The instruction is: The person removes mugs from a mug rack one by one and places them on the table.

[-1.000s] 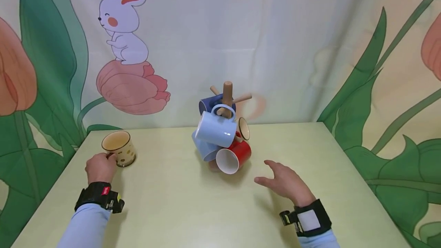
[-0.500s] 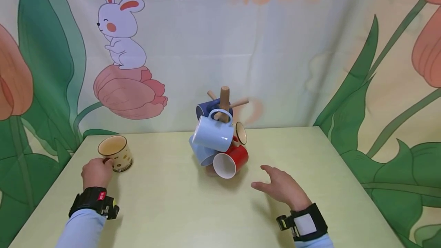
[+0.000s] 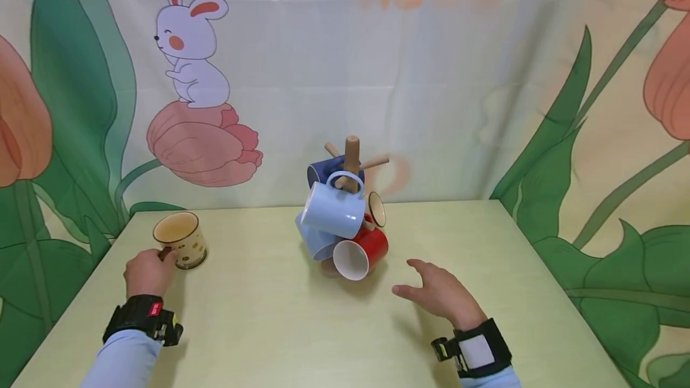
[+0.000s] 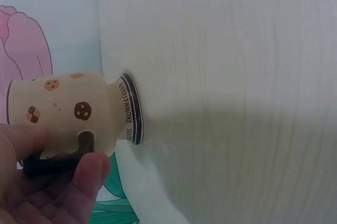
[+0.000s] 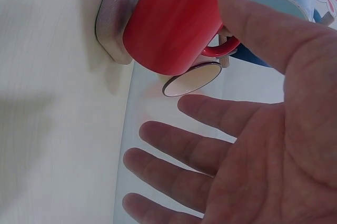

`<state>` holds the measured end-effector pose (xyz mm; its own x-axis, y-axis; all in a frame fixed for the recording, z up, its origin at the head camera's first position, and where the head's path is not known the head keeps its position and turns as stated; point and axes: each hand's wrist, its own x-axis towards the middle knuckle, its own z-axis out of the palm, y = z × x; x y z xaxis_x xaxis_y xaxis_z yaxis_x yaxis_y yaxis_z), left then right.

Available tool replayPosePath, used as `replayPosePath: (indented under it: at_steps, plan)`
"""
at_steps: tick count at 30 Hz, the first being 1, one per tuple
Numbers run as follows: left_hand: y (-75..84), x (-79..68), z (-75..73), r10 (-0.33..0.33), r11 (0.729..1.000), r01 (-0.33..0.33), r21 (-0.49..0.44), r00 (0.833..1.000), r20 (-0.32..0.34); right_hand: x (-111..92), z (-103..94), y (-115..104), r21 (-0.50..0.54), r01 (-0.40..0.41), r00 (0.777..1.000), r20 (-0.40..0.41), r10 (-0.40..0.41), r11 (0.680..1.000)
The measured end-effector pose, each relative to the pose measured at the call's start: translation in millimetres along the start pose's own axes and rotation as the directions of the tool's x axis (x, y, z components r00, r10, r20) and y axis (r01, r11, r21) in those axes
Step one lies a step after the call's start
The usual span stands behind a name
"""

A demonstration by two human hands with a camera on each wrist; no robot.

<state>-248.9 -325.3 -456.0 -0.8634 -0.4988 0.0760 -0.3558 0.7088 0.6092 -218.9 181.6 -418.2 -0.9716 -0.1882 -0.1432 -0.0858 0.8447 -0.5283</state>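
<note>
At the table's far left stands a cream mug (image 3: 185, 244) with brown cookie prints and a dark rim. My left hand (image 3: 148, 274) pinches its dark handle (image 4: 58, 163) between thumb and fingers, as the left wrist view shows. The mug's base appears to rest on the tabletop. My right hand (image 3: 444, 293) hovers over the table with fingers spread and holds nothing. Nearest to it is a red mug (image 3: 366, 250), hanging low on a wooden mug tree (image 3: 352, 151). In the right wrist view the palm and spread fingers lie apart from that red mug.
Also on the mug tree hang a light blue mug (image 3: 333, 209), a second light blue mug (image 3: 318, 243) below it, a dark blue mug (image 3: 319, 171) and another cream mug (image 3: 377, 209). A printed curtain (image 3: 431, 76) rises behind the table (image 3: 280, 328).
The head view has tilted slightly, shifting everything a little lower. My left hand has drawn slightly left at the handle, and more of the handle shows. The right hand stays nearly still.
</note>
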Motion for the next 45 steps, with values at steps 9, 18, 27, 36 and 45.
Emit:
replayPosePath:
  at_steps: [9,18,27,36,45]
  plan:
    - [-11.9,-6.4,-4.2,0.031,0.999,-0.031,0.01,1.0,-0.006,-1,0.6,-3,-0.007,0.009,1.0,0.003,-0.009,1.0]
    - [-14.0,-10.5,-4.5,-0.009,1.0,0.009,-0.024,1.0,-0.006,1,-5.3,-7,-0.032,0.016,1.0,0.008,-0.015,0.999]
    - [-20.6,-20.3,-4.4,0.003,1.0,-0.003,0.014,1.0,-0.007,0,-5.7,-7,-0.008,0.01,1.0,0.013,-0.01,1.0]
    - [-16.5,-40.2,0.1,0.088,0.996,-0.089,-0.021,0.996,-0.012,-2,-6.6,-5,-0.017,-0.005,1.0,0.009,0.005,1.0]
    - [8.5,-53.9,0.1,0.193,0.981,-0.193,0.009,0.981,0.03,1,-9.4,-6,-0.019,0.022,1.0,-0.009,-0.022,1.0]
